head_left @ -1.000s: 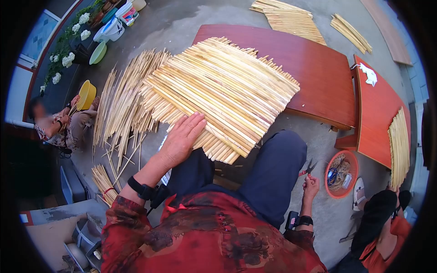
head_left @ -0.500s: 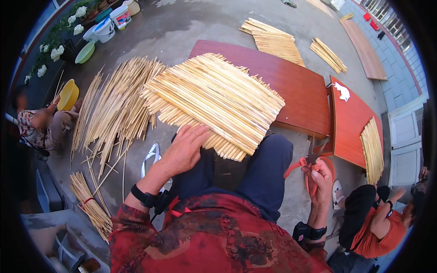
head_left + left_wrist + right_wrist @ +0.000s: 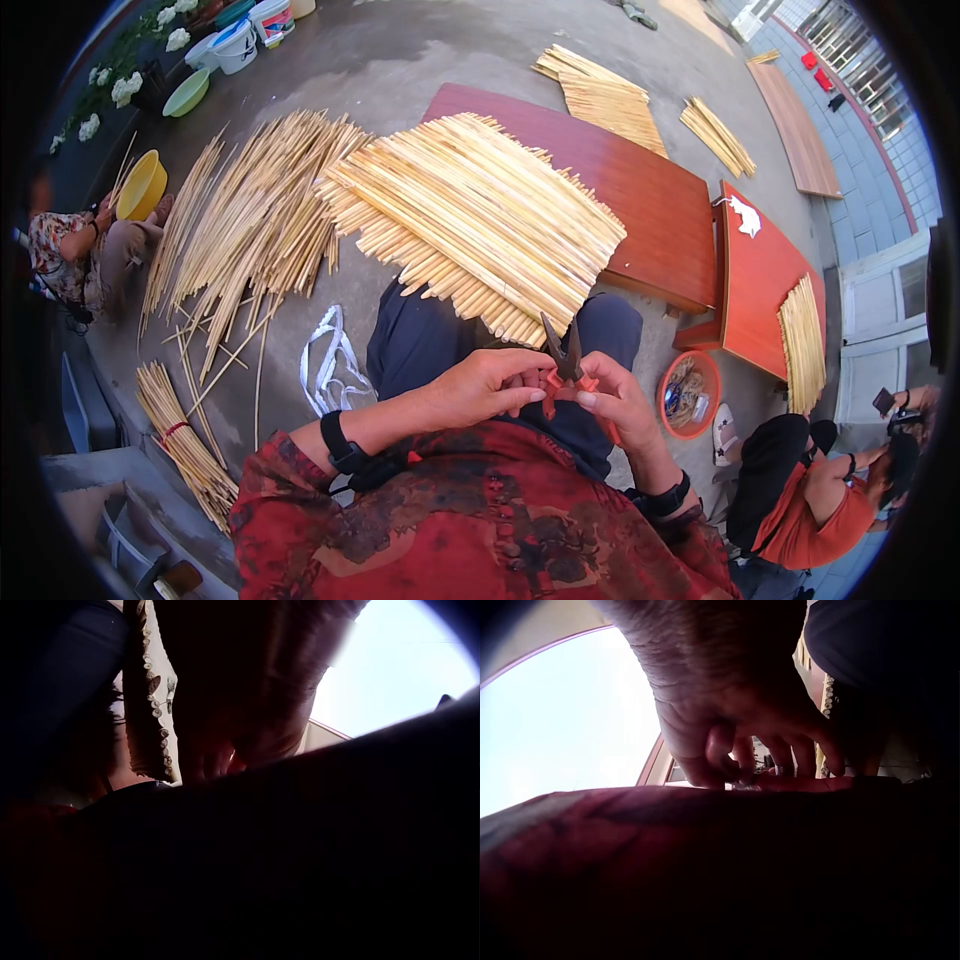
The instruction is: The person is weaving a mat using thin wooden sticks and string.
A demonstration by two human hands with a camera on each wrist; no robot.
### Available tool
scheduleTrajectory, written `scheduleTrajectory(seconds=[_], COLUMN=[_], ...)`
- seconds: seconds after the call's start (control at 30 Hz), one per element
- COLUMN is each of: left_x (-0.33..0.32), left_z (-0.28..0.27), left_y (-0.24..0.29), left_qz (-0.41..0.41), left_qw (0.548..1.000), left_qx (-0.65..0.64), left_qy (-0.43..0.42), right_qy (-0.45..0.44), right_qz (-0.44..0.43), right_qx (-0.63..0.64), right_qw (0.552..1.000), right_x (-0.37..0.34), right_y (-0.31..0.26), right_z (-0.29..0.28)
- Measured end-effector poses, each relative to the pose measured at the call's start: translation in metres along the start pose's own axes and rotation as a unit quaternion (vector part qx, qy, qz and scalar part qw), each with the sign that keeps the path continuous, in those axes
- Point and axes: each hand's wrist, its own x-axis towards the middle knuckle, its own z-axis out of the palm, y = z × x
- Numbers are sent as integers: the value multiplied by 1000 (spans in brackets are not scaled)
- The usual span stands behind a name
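Note:
In the head view, red-handled pliers (image 3: 569,362) are held up above the lap, dark jaws spread and pointing away from me. My right hand (image 3: 622,398) grips one handle, thumb on its near side. From the other side my left hand (image 3: 480,383) meets the pliers, fingers curled and thumb at the other handle. Just beyond the tips lies a mat of pale reed stalks (image 3: 490,215), its near edge over my knees. Both wrist views are dark; the right one shows curled fingers along a red handle (image 3: 810,783).
A red table (image 3: 660,220) stands under and behind the mat. Loose stalks (image 3: 260,210) cover the floor at left, near a tied bundle (image 3: 185,440) and white straps (image 3: 332,365). At right are an orange basket (image 3: 690,425) and a seated person (image 3: 815,490); another person sits far left.
My left hand has left the mat's near edge and moved right to the pliers. My right hand has brought the pliers up from the right side to the middle of the lap.

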Motion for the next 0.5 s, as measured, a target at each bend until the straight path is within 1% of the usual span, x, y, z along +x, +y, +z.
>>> scheduleTrajectory(seconds=[0.03,0.07,0.1,0.13,0.17,0.2,0.23,0.3,0.33,0.37,0.43,0.5], left_x=[1,3,6,7,9,9,9,11,12,12,13,16], left_z=[0,-1,-3,-4,-5,-7,-7,-7,-6,-6,-5,-11], left_y=[-4,-12,-19,-25,-29,-32,-32,-27,-28,-31,-33,-33], left_qz=[2,-29,-61,-59,-52,-46,-46,-23,-22,-24,-24,-35], left_qw=[1000,1000,998,998,998,995,995,994,993,991,987,991], left_qx=[-3,8,20,17,-37,-90,-92,-110,-114,-134,-157,-125], left_qy=[1,-4,-9,-9,-14,-19,-18,10,12,6,1,-43], right_qy=[11,23,24,43,61,61,51,39,40,43,39,31], right_qz=[14,28,29,24,18,20,20,22,40,57,62,66], right_qx=[-66,-131,-134,-162,-190,-191,-185,-184,-148,-111,-94,-76], right_qw=[998,991,990,986,980,980,981,982,987,991,993,994], right_x=[-1,-1,0,1,1,1,2,3,2,1,-1,-1], right_y=[3,5,3,-1,-3,-3,-3,-4,-4,-4,1,0], right_z=[-1,-1,3,9,12,12,11,9,9,8,-1,-6])
